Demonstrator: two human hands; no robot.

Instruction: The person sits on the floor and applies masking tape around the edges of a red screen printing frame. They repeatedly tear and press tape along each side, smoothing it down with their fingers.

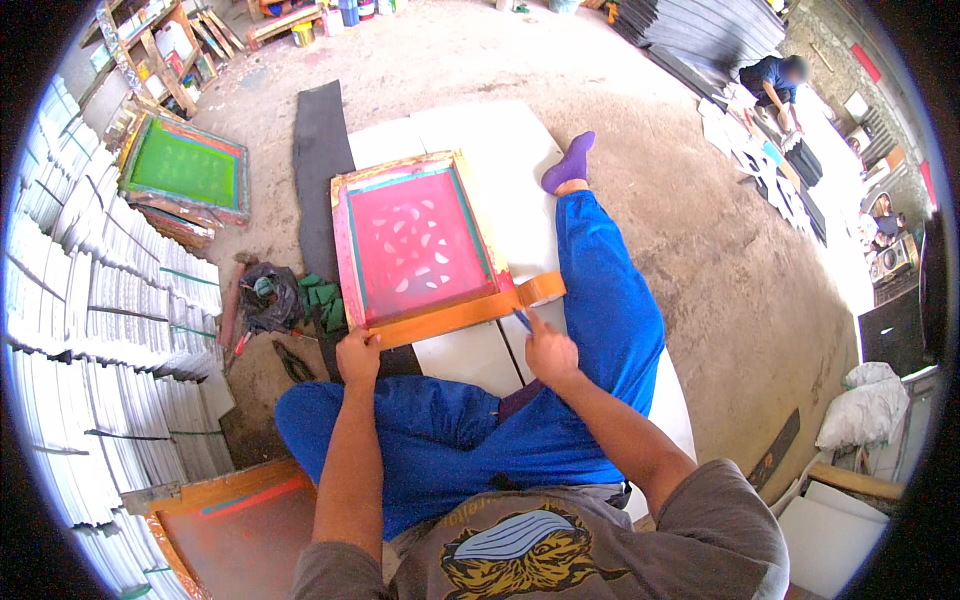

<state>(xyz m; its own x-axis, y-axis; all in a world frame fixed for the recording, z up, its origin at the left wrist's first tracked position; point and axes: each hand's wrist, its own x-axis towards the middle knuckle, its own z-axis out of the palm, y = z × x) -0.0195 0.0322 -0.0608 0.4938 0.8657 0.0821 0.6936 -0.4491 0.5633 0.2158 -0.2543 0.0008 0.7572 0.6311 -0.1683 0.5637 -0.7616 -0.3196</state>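
Observation:
A wooden-framed printing screen (pixel 420 235) with pink mesh and pale half-round shapes lies in front of me. A strip of orange-brown packing tape (pixel 440 322) runs along its near edge. My left hand (pixel 358 355) is closed on the left end of the strip, by the frame's near left corner. At the other end, the tape roll (pixel 541 289) rests on its side beside my leg, joined to the strip. My right hand (pixel 550 352) is closed around a slim blue tool (pixel 522 319), its tip close to the tape near the roll. The tool's exact kind is too small to tell.
Stacks of white sheets (pixel 100 360) line the left side. A green-mesh screen (pixel 185 165) leans beyond them, and a brown screen (pixel 245 535) lies near my left arm. A black plastic bag (pixel 270 298) sits left. Another person (pixel 775 85) crouches at far right.

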